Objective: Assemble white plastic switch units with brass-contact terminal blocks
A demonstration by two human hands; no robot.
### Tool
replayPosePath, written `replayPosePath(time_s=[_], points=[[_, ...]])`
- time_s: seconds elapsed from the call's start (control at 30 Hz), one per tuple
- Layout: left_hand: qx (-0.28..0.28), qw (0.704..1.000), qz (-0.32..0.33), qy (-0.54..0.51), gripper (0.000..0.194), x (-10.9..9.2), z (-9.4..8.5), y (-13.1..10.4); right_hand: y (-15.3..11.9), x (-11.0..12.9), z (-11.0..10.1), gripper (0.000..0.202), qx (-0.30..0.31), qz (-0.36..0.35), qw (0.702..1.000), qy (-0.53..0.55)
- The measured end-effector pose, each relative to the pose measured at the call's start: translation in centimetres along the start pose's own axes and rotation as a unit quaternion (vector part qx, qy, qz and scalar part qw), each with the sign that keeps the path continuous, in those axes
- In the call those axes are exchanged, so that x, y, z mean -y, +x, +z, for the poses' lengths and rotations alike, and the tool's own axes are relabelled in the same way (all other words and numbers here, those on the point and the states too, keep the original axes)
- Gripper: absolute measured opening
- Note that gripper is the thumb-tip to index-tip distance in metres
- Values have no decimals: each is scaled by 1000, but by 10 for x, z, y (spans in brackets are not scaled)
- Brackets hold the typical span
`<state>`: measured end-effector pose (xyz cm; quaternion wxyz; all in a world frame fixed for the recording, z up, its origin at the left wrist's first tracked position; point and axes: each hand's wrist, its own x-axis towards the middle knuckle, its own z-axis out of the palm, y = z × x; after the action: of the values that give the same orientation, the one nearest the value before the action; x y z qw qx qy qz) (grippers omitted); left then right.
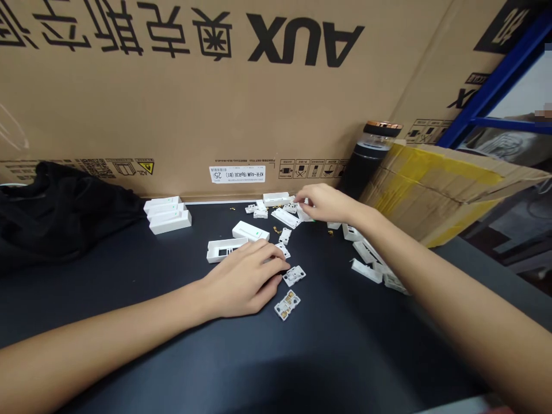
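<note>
The left hand lies palm down mid-bench, its fingers close together and loosely bent; whether it grips anything cannot be told. Its fingertips come right up to a white plate, touching it or just beside it. A brass-fitted plate lies just past the thumb, toward the near edge. Beyond the knuckles sits a partly hidden shell, with a cover next to it toward the far edge.

The right hand is by the far edge, fingers bent narrowly downward among small white parts; anything between the tips is hidden. A slim frame lies near them, on the bench's nearer side. Strips lie toward the right edge, beside the forearm.
</note>
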<state>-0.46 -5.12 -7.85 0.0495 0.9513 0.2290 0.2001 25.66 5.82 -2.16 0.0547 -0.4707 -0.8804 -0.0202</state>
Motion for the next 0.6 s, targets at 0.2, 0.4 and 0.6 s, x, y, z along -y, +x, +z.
replayPosePath(time_s=[0.2,0.4,0.6], points=[[4,1000,4,7,25,-2,-2,-1,27,14,15,37,52,-52,997,-28],[-1,1000,6,11,22,-2,-2,0,35,19,9,34,61,-64,995,-48],[-9,1000,21,16,28,-1,-3,1,51,30,14,26,54,-48,993,-93]])
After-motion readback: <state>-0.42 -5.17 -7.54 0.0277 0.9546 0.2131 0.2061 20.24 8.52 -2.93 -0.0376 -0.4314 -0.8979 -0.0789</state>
